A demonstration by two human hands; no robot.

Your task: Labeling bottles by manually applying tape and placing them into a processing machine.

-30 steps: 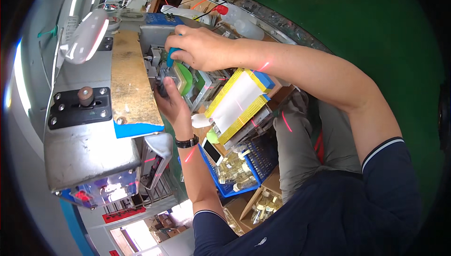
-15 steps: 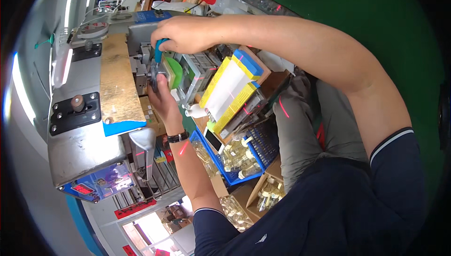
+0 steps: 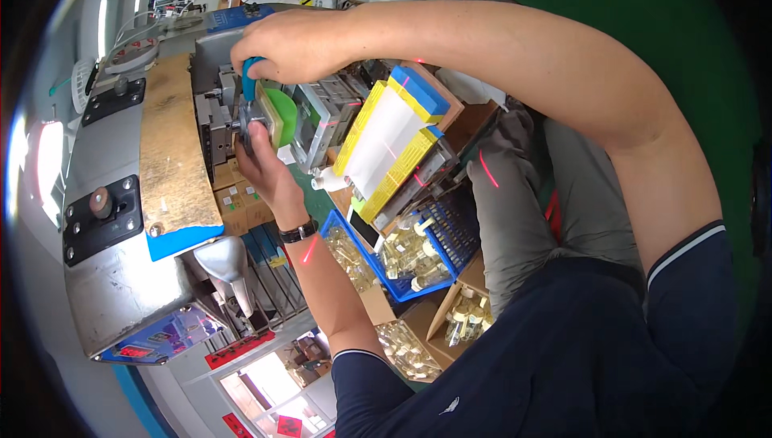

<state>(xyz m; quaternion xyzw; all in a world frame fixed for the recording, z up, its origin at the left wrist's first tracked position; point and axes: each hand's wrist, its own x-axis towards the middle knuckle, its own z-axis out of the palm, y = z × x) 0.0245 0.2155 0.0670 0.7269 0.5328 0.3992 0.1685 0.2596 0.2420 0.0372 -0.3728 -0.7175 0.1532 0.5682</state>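
A scuffed wooden board (image 3: 170, 144) lies on the machine (image 3: 129, 285). To its right, a teal handle (image 3: 250, 76) sits in the closed right hand (image 3: 293, 45), just above a grey fitting (image 3: 248, 112); the left hand (image 3: 273, 180) has its thumb against that fitting, its grip too hidden to tell. Beside them is a green pad (image 3: 281, 116), then a blue basket (image 3: 465, 233) of bottles (image 3: 410, 254).

The handle (image 3: 248, 82) is teal, the pad (image 3: 281, 116) green. Yellow strips (image 3: 404, 171) edge a white sheet (image 3: 388, 147); the basket (image 3: 455, 233) is blue.
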